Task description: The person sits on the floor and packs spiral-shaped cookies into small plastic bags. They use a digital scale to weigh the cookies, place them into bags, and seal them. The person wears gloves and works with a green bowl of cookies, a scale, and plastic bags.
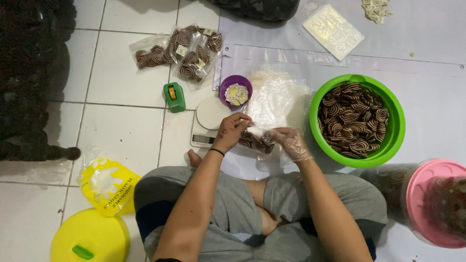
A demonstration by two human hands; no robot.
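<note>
Risk: your bag (257,139) may sag and spill cookies if the left hand's pinch loosens.
Bag: frame centre, between your hands, above your knees.
Left hand (232,132): bare, fingers pinched on the bag's top edge.
Right hand (292,143): gloved, fingers curled against the bag's right side.
Bowl (395,131): green, right of the bag.
</note>
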